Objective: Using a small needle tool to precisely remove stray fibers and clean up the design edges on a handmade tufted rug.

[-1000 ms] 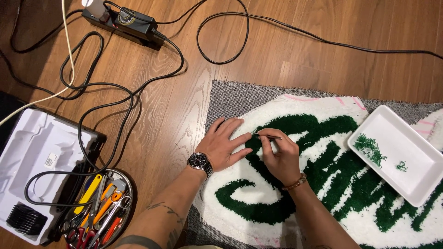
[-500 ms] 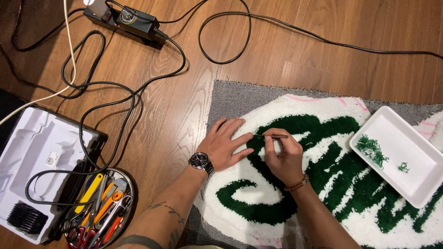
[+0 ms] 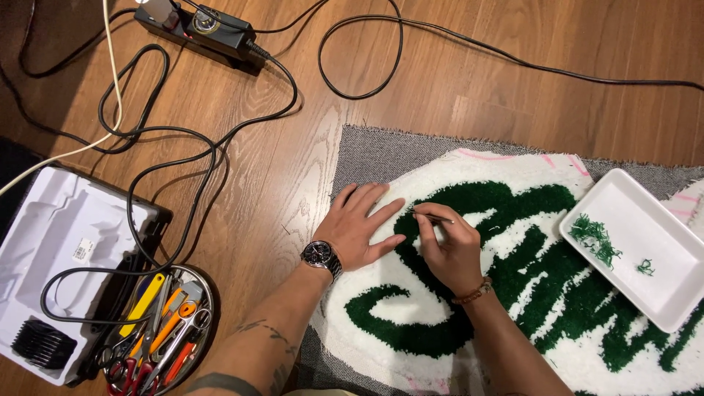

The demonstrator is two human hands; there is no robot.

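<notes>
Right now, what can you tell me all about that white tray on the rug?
The white tray is a shallow rectangle with rounded corners and a raised rim, and looks like foam or plastic. It lies flat but turned at an angle on the right side of the green and white tufted rug. Inside are a bigger clump of green yarn bits near its left end and a tiny clump nearer the middle. Neither hand touches it.

A single head-worn camera looks almost straight down from above the person, at about arm's length. Both forearms enter from the bottom edge. The left hand (image 3: 359, 224) and right hand (image 3: 451, 246) sit near centre on a tufted rug (image 3: 513, 220), with wooden floor (image 3: 455, 95) filling the top. No second view exists.
</notes>
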